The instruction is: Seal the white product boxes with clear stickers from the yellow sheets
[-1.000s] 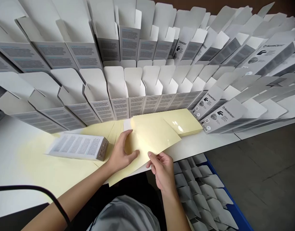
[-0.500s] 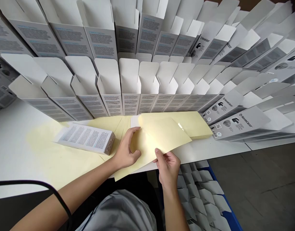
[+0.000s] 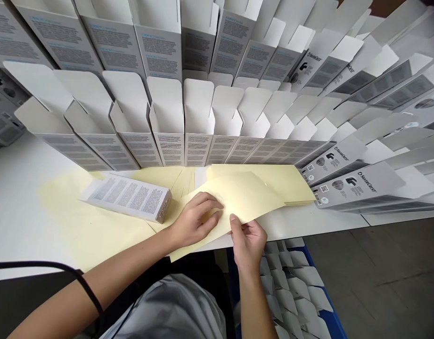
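A thin pale yellow sheet of paper lies slanted in front of me, its near corner reaching past the table edge. My right hand pinches the sheet's near edge, thumb on top and fingers beneath. Over the left part of the sheet rests my left hand, its fingers bent and a gap showing between thumb and forefinger. Behind and to the right is a stack of yellow sheets, partly covered by the held one. A closed printed carton lies on more yellow paper left of my left hand.
Rows of upright cartons with open flaps line the back of the white table and curve round to the right. Below the table edge, a blue crate holds more cartons. A black cable crosses at lower left.
My left hand has moved right, onto the sheet, and its fingers have come closer to the thumb. My right hand keeps its pinch on the edge. The view has shifted slightly.
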`<action>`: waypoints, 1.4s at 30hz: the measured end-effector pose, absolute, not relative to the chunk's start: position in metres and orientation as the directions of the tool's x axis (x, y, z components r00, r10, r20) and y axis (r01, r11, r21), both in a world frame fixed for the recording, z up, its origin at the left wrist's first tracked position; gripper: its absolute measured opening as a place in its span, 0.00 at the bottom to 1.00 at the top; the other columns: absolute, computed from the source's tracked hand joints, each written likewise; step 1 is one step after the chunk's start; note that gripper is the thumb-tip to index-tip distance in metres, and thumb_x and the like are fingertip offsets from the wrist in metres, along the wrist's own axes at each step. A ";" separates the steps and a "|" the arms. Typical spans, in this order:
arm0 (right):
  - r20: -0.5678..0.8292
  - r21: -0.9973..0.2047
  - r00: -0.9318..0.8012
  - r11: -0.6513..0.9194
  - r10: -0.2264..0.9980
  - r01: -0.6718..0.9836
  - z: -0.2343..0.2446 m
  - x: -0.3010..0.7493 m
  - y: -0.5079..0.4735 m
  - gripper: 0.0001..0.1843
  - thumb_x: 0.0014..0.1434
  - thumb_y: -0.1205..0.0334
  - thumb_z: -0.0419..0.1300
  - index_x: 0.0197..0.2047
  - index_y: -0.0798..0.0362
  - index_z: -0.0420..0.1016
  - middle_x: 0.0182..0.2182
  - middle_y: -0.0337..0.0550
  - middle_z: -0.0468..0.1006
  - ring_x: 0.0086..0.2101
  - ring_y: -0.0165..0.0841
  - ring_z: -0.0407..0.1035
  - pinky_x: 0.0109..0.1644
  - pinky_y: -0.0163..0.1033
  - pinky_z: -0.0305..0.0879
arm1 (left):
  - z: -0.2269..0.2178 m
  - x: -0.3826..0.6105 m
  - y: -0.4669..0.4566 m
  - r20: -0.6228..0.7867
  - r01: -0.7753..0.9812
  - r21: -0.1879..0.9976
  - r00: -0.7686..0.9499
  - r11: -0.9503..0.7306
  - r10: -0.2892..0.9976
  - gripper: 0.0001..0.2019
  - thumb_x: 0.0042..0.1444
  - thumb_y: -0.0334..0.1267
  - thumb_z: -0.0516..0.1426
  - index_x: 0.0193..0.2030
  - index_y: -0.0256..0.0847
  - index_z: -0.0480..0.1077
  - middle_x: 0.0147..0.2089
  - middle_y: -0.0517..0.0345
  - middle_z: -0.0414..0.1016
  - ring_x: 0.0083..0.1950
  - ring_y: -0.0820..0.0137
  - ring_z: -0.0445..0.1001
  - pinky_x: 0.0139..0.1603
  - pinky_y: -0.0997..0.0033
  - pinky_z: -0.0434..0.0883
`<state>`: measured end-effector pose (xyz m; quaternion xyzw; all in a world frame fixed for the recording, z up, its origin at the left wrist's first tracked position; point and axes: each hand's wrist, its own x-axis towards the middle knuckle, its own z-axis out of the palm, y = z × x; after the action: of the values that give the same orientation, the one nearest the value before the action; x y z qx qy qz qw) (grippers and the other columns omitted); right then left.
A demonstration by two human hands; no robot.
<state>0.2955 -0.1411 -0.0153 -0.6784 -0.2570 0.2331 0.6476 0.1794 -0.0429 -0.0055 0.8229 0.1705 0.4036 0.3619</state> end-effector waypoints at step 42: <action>-0.040 -0.946 0.674 -0.244 0.738 0.212 -0.002 0.323 -0.159 0.25 0.55 0.40 0.64 0.21 0.53 0.70 0.16 0.38 0.68 0.20 0.30 0.61 0.23 0.35 0.59 | 0.031 0.177 -0.032 0.452 0.350 0.488 0.682 -0.799 0.575 0.10 0.66 0.30 0.48 0.37 0.38 0.68 0.36 0.51 0.74 0.36 0.66 0.72 0.36 0.67 0.71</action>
<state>0.3229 -0.1586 -0.0025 -0.7480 -0.3174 0.2500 0.5265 0.1774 -0.0321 0.0307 0.8983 0.2574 0.3047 0.1843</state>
